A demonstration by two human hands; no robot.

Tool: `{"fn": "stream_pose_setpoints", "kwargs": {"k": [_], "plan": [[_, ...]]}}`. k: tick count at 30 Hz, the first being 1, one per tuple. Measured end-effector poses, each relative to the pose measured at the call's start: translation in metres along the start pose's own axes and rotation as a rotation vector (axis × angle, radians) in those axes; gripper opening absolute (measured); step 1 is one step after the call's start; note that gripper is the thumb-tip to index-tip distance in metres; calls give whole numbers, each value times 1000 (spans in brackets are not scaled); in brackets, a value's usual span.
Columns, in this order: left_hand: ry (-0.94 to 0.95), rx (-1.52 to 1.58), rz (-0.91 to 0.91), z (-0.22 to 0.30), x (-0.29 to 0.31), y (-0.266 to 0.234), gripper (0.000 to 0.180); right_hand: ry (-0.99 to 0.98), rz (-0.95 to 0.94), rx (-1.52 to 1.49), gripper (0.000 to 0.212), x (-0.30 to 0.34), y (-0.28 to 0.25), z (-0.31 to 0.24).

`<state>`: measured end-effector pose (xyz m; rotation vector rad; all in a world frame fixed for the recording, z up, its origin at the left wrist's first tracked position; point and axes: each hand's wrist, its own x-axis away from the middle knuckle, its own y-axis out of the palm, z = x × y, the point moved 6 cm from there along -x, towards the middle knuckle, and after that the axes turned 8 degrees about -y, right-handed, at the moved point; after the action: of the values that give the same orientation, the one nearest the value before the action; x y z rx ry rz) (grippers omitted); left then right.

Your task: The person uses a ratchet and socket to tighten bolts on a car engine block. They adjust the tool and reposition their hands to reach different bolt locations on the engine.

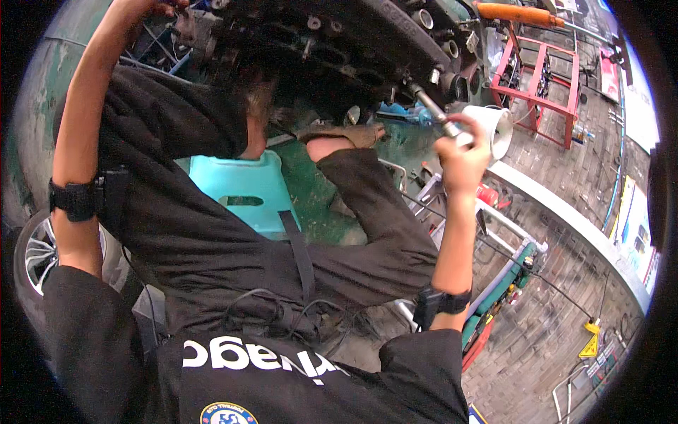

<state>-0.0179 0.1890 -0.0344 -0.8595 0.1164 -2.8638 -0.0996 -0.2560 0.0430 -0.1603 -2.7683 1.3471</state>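
A large dark engine (318, 53), with round ports along its side, fills the top of the head view above my legs. My right hand (462, 155) is closed around the near end of a silver socket wrench (432, 106). The long shaft slants up and to the left, and its far tip meets the engine's right-hand side. At the upper left, my left hand (166, 7) reaches to the engine's left end. The picture's edge cuts it off, and only some blurred fingers show, so its grip cannot be made out.
Between my legs stands a turquoise plastic stool (244, 187). A white bucket (500, 133) is just right of my right hand. Farther right are a red metal frame (540, 92) and an orange-handled bar (519, 14). A car wheel (46, 251) stands left; a tool cart (505, 275) sits right.
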Motion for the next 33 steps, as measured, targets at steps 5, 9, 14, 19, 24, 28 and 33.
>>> {"fn": "stream_pose_setpoints", "kwargs": {"k": [5, 9, 14, 19, 24, 28, 33], "plan": [[-42, 36, 1, -4, -4, -5, 22, 227, -28, -389, 31, 6, 6, 25], [-4, 41, -30, -7, -10, -7, 23, -486, -71, 451, 48, 1, 3, -22], [19, 29, -5, -9, -12, -12, 25, 748, 61, -1056, 37, 14, 13, 37], [32, -9, -3, -5, -6, -8, 27, -743, -52, 530, 61, 10, 0, -31], [14, -14, -12, -5, -4, -7, 27, 515, 23, -657, 10, 11, 5, 31], [-5, -35, -50, -7, -7, 0, 24, -898, -88, 581, 32, 17, 7, -37], [219, -200, 69, 6, 4, 7, 22, 375, 81, -525, 19, 11, 1, 25]]}}
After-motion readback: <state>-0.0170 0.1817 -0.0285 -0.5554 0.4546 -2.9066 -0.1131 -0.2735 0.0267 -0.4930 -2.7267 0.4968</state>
